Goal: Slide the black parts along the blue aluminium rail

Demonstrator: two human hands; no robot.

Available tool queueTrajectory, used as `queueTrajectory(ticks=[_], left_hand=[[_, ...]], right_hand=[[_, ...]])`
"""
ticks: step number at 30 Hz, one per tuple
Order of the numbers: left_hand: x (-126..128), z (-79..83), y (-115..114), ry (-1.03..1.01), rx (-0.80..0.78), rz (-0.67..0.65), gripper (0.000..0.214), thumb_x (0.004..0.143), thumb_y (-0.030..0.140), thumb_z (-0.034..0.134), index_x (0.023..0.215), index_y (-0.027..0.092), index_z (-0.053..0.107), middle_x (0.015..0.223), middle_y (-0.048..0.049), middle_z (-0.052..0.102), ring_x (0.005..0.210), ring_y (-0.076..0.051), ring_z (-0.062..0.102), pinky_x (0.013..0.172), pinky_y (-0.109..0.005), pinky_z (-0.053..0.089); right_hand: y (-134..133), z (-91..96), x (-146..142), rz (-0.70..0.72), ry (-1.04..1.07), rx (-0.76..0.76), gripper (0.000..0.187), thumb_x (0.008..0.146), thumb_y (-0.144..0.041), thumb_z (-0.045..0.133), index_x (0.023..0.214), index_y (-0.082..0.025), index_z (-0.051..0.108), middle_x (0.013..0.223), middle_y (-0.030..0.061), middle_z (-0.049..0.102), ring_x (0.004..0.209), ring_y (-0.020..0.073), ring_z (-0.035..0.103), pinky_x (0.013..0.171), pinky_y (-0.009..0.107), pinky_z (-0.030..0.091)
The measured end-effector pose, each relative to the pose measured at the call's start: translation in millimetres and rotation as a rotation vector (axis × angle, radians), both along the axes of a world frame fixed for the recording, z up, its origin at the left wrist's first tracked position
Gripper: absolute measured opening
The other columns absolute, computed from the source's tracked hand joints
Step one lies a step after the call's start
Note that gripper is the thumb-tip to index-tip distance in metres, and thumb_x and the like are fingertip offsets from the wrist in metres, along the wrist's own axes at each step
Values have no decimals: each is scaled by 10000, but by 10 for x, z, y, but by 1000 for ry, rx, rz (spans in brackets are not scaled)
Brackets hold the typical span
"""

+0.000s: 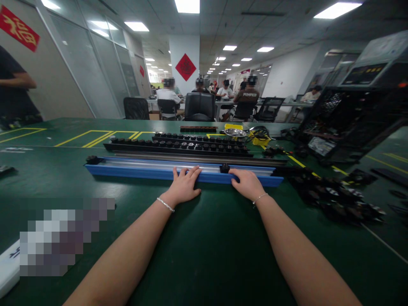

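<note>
A long blue rail (127,171) with a silvery top channel lies across the green table in front of me. My left hand (183,185) rests on its near edge, fingers stretched flat over the rail, holding nothing. My right hand (247,183) is curled over the same edge a little to the right, its fingers bent down onto the rail beside a small black part (225,168) that sits on the channel. Both wrists wear thin bracelets.
Behind the rail lie long black strips (178,146) studded with round knobs. A heap of small black parts (334,195) spreads at the right. A yellow object and a metal bowl (235,132) sit farther back. A black rack (350,119) stands at right. Several people sit at distant desks.
</note>
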State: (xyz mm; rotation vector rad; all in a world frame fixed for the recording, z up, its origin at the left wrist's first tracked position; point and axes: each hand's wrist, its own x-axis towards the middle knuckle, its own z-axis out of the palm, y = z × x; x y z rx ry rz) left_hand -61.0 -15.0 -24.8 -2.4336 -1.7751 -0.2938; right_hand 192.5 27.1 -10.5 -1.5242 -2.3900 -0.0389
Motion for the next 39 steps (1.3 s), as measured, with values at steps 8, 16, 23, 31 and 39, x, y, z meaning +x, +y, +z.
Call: queueTrajectory(ticks=[8, 16, 23, 31, 39], left_hand=[[-3, 17, -3, -13, -10, -4, 756, 764, 484, 510, 1435, 299, 214, 1500, -53, 285, 1274, -368, 310, 1036, -686, 49], [2, 15, -1, -11, -13, 5, 765, 759, 485, 523, 1436, 292, 223, 1496, -62, 294, 1282, -364, 301, 1043, -675, 47], [7, 10, -1, -7, -5, 7, 769, 749, 474, 529, 1434, 300, 225, 1494, -57, 298, 1279, -367, 304, 1040, -677, 55], [9, 21, -10, -8, -7, 12, 763, 754, 473, 526, 1435, 298, 228, 1495, -58, 297, 1281, -368, 300, 1047, -671, 46], [-11, -12, 7, -21, 5, -5, 761, 750, 469, 528, 1429, 296, 233, 1501, -49, 286, 1275, -361, 305, 1041, -681, 32]], right_hand=[[-12, 16, 2, -10, 6, 15, 334, 822, -254, 449, 1117, -250, 603, 1102, 43, 664, 998, 222, 575, 891, 371, 393], [-4, 9, 15, -20, -2, 26, 327, 818, -253, 447, 1102, -256, 610, 1064, 35, 677, 978, 221, 583, 884, 363, 390], [4, 3, 50, -35, 3, 40, 313, 814, -253, 445, 1071, -254, 623, 1029, 35, 686, 944, 214, 590, 872, 357, 392], [1, -8, 44, -37, 16, 54, 306, 812, -242, 451, 1058, -254, 633, 1039, 32, 687, 939, 210, 592, 885, 360, 390], [4, -12, 82, -61, 27, 61, 296, 810, -250, 442, 1031, -243, 638, 1013, 34, 691, 929, 211, 596, 871, 355, 398]])
